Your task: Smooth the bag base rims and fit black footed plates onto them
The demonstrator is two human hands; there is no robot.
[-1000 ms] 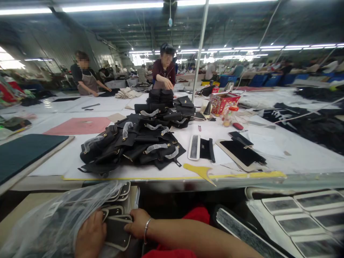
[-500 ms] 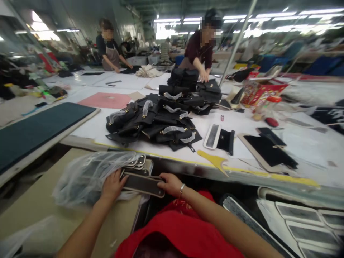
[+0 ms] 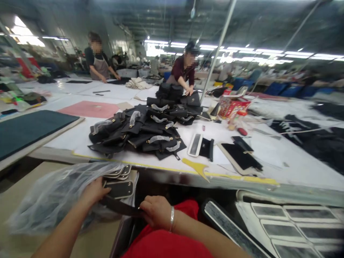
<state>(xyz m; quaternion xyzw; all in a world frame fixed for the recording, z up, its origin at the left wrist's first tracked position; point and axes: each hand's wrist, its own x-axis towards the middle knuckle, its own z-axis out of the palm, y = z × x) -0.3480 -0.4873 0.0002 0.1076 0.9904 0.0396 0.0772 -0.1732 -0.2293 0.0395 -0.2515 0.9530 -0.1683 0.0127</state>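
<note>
My left hand (image 3: pixel 92 191) rests on a clear plastic bag (image 3: pixel 57 193) that holds a stack of dark flat panels with pale rims (image 3: pixel 119 181). Its fingers curl round the near end of one dark panel (image 3: pixel 120 207). My right hand (image 3: pixel 154 211), a silver bangle at the wrist, grips the other end of that same panel, which sits tilted below the stack. Both hands are below the front edge of the white worktable (image 3: pixel 242 179).
A heap of black leather parts (image 3: pixel 139 134) lies on the table, with a yellow template (image 3: pixel 197 167) and black pieces on boards (image 3: pixel 239 157) nearby. Two people work at the far side. More pale-rimmed panels (image 3: pixel 290 222) lie at lower right. A green mat (image 3: pixel 29 129) lies at left.
The panel has come off the top of the stack and now sits lower and nearer to me, held at both ends. The camera view has swung about.
</note>
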